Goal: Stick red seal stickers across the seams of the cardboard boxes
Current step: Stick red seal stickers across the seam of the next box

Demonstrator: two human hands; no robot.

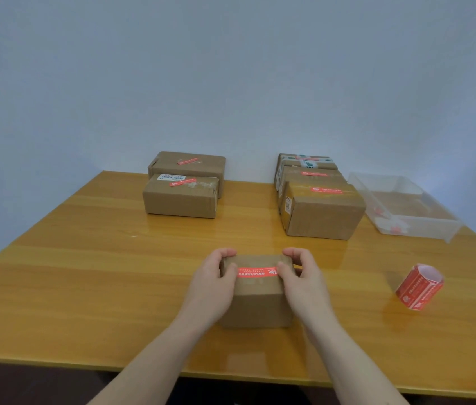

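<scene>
A small cardboard box (257,299) rests on the table near its front edge. Across its top lies a red seal sticker (257,272). My left hand (214,283) grips the box's left end, thumb on the sticker's left end. My right hand (304,280) grips the right end, thumb on the sticker's right end. A roll of red seal stickers (417,286) stands on the table to the right, apart from both hands.
Two sealed boxes (182,197) sit at the back left by the wall. Three sealed boxes (321,211) line up at the back right. A clear plastic bin (400,206) with a few sticker scraps lies at the far right. The wooden table (99,273) ends close in front.
</scene>
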